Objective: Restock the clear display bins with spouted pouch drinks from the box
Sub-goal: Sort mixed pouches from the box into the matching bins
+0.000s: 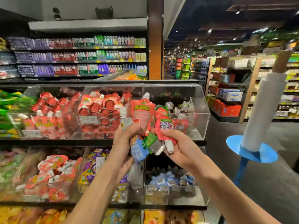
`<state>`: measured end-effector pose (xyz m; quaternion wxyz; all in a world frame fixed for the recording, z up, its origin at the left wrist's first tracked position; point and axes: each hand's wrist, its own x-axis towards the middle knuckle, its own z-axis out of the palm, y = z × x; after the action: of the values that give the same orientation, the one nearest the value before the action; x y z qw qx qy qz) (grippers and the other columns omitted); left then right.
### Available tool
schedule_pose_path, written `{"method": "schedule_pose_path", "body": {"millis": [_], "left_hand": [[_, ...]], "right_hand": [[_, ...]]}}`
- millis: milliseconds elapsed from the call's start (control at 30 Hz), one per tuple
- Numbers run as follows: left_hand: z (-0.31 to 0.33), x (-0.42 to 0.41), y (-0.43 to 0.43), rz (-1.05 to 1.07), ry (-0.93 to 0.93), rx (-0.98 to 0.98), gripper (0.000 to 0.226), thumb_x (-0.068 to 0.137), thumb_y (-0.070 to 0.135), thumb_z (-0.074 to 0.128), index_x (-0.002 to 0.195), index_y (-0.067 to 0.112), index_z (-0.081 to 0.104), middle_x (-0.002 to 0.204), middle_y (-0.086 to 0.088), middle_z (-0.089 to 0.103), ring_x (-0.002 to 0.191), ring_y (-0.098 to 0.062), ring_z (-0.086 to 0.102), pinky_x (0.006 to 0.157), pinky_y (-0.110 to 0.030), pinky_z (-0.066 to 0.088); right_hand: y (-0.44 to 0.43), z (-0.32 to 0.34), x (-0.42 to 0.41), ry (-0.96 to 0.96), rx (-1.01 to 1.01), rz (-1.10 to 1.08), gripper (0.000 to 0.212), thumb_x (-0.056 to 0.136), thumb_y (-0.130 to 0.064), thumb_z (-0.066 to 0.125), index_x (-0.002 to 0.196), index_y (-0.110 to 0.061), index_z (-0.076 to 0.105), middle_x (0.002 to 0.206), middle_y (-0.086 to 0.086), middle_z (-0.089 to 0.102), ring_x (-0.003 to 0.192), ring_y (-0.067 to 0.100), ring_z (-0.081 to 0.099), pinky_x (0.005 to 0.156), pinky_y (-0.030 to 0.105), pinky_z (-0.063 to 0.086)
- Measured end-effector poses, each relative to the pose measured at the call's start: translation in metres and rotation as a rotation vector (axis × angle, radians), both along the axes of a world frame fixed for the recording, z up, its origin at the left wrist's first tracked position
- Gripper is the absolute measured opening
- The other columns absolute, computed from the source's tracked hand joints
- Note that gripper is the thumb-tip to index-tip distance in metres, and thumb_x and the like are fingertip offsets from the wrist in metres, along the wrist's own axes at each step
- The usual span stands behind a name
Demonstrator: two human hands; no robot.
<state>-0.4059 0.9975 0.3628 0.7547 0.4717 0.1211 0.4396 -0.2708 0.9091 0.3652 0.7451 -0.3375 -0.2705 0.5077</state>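
Note:
My left hand [124,139] grips a bunch of spouted pouches: a red one [142,113] stands upright with its white cap on top, a pale one [125,118] sits behind it, and a blue one [137,149] hangs below. My right hand [175,146] holds a red pouch [163,123] upside down, its white cap pointing down, together with a green and silver pouch [152,143]. Both hands are raised in front of the top-right clear bin [199,115], which holds a few pouches. The box is out of view.
Clear bins of red pouches [100,113] fill the top shelf to the left. Lower bins hold red, purple and blue pouches [169,180]. A white roll on a blue stand [258,126] stands in the aisle at right. Drink shelves line the back wall.

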Motion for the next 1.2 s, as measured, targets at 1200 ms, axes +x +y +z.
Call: {"method": "schedule_pose_path", "body": {"millis": [1200], "left_hand": [[0.064, 0.076, 0.178, -0.017, 0.083, 0.193, 0.029, 0.063, 0.036, 0.076, 0.08, 0.021, 0.058, 0.067, 0.005, 0.058, 0.055, -0.011, 0.054, 0.05, -0.028, 0.052]], "right_hand": [[0.149, 0.052, 0.157, -1.178, -0.303, -0.599, 0.016, 0.099, -0.044, 0.053, 0.098, -0.028, 0.053, 0.089, 0.016, 0.072, 0.083, 0.036, 0.07, 0.08, 0.059, 0.055]]}}
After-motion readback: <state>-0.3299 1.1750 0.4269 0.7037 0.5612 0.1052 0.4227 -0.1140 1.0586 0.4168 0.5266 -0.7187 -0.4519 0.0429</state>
